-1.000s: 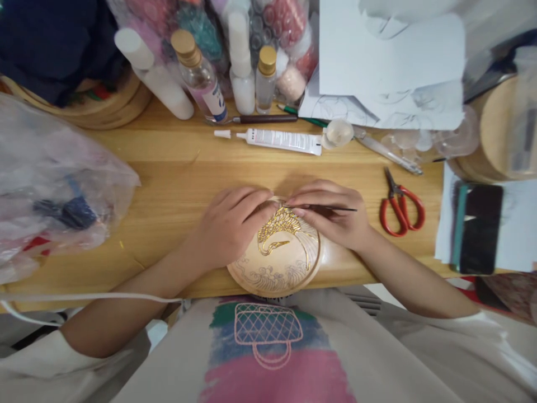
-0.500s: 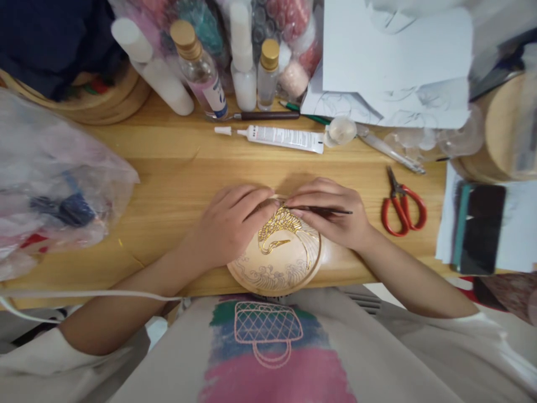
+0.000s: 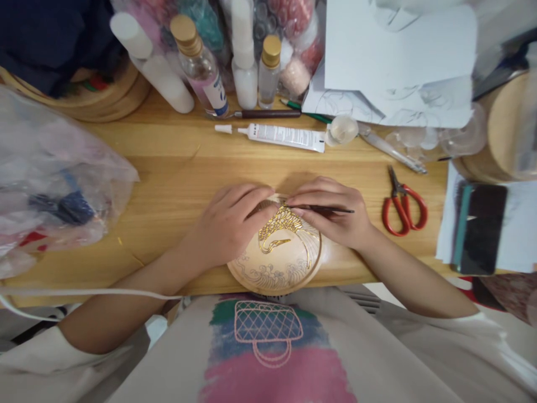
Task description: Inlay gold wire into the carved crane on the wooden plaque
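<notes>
On the desk in front of me lies a round, pale wooden plate (image 3: 274, 263) with a raised rim. Gold wire (image 3: 279, 225) outlines a long-necked bird on it, and drawn wave lines run along its near side. My left hand (image 3: 235, 224) curls over the plate's left and far edge, thumb and fingertips together near the wire's top. Between the thumb and fingers of my right hand (image 3: 335, 210) are slim dark tweezers (image 3: 331, 209), their tip at the far end of the wire pattern. Both hands' fingertips almost meet there, so the exact contact is hidden.
Beyond the plate lie a white glue tube (image 3: 287, 137) and a dark-handled tool (image 3: 268, 113). Bottles (image 3: 205, 78) stand behind. To the right are red-handled scissors (image 3: 403, 207), a phone (image 3: 480, 229) and paper sheets (image 3: 398, 50). A plastic bag (image 3: 62, 184) sits left; a white cable (image 3: 92, 293) crosses near my left forearm.
Almost nothing differs. Both hands keep their places at the plate's far edge, with only a very slight shift of the view.
</notes>
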The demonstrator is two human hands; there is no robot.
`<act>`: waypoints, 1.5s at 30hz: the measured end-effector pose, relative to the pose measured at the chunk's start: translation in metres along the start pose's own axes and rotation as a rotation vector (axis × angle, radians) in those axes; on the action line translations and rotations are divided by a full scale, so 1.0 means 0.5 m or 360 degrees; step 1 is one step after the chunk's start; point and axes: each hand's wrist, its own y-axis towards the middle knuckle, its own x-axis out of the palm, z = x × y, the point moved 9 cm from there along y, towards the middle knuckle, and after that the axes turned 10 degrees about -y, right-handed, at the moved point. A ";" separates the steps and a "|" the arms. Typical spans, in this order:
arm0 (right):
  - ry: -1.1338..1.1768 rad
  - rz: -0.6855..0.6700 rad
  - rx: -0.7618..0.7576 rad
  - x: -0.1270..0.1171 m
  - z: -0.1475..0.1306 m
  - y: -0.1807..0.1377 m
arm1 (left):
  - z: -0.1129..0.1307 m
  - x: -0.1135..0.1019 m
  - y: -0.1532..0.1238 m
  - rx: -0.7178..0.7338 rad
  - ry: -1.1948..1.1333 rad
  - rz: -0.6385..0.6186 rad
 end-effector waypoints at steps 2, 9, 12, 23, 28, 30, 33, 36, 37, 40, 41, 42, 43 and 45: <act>-0.0001 0.0008 -0.0005 -0.001 0.000 0.000 | -0.001 0.001 0.000 -0.0005 0.0009 -0.0007; -0.0004 -0.0008 -0.0008 0.000 -0.001 0.002 | -0.001 0.001 -0.001 0.0000 0.0018 -0.0010; -0.0004 -0.0019 0.0002 0.001 -0.001 0.002 | 0.000 -0.001 -0.001 0.0010 -0.0011 0.0009; 0.0012 -0.0045 -0.0016 0.004 0.000 0.002 | -0.001 0.003 0.000 0.0003 -0.0009 0.0004; 0.0014 -0.0046 -0.0038 0.004 -0.003 0.003 | 0.000 -0.001 0.001 0.0006 -0.0001 0.0004; 0.0014 -0.0050 -0.0038 0.005 -0.003 0.003 | 0.000 -0.002 0.000 0.0008 0.0020 0.0010; 0.0013 -0.0053 -0.0026 0.006 -0.002 0.002 | 0.001 -0.002 0.000 0.0011 0.0043 0.0019; 0.0014 -0.0057 -0.0013 0.007 0.001 0.002 | 0.001 -0.002 0.000 0.0012 0.0043 0.0017; 0.0014 -0.0057 -0.0009 0.006 0.001 0.003 | 0.001 -0.001 0.000 0.0013 0.0035 0.0012; 0.0021 -0.0062 0.0005 0.007 0.003 0.004 | 0.001 0.000 -0.001 0.0022 0.0002 0.0010; 0.0023 -0.0062 0.0010 0.007 0.003 0.004 | 0.000 0.001 -0.001 0.0019 -0.0004 0.0006; 0.0023 -0.0061 0.0014 0.007 0.004 0.004 | 0.000 0.001 -0.001 0.0020 -0.0006 0.0004; 0.0021 -0.0059 0.0018 0.006 0.004 0.005 | 0.000 0.002 -0.001 0.0021 -0.0007 0.0005; 0.0015 -0.0054 0.0020 0.005 0.003 0.004 | 0.000 0.002 0.000 0.0026 -0.0008 0.0013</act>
